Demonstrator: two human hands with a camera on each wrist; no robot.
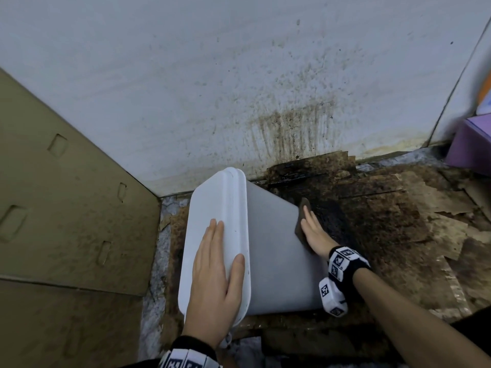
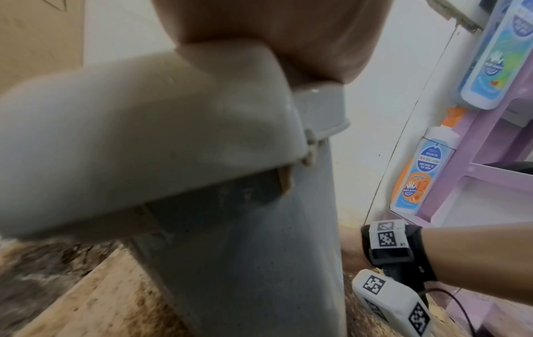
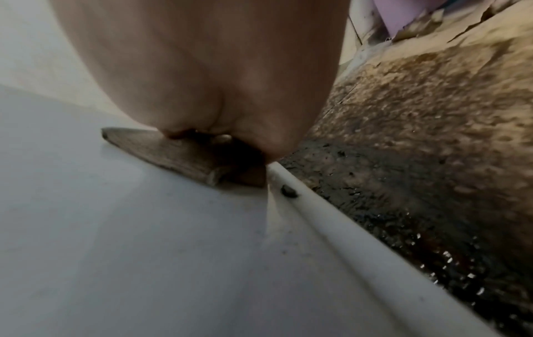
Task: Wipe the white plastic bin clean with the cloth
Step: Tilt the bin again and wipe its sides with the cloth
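Note:
The white plastic bin (image 1: pixel 273 248) leans tilted, its lid (image 1: pixel 215 203) to the left and its base toward the stained floor. My left hand (image 1: pixel 212 266) lies flat on the lid with straight fingers, the thumb reaching the lid's right edge. My right hand (image 1: pixel 312 229) presses a brown cloth (image 1: pixel 301 219) flat against the bin's side near the base edge. In the right wrist view the cloth (image 3: pixel 179 155) sits under my fingers on the bin wall (image 3: pixel 115 250). The left wrist view shows the lid (image 2: pixel 129 148) and grey body (image 2: pixel 245 262) up close.
Cardboard sheets (image 1: pixel 66 208) stand at the left. A white wall (image 1: pixel 239 75) with brown streaks rises behind. Wet, blackened cardboard (image 1: pixel 385 221) covers the floor to the right. A purple shelf (image 1: pixel 470 144) with soap bottles (image 2: pixel 418 164) stands at the far right.

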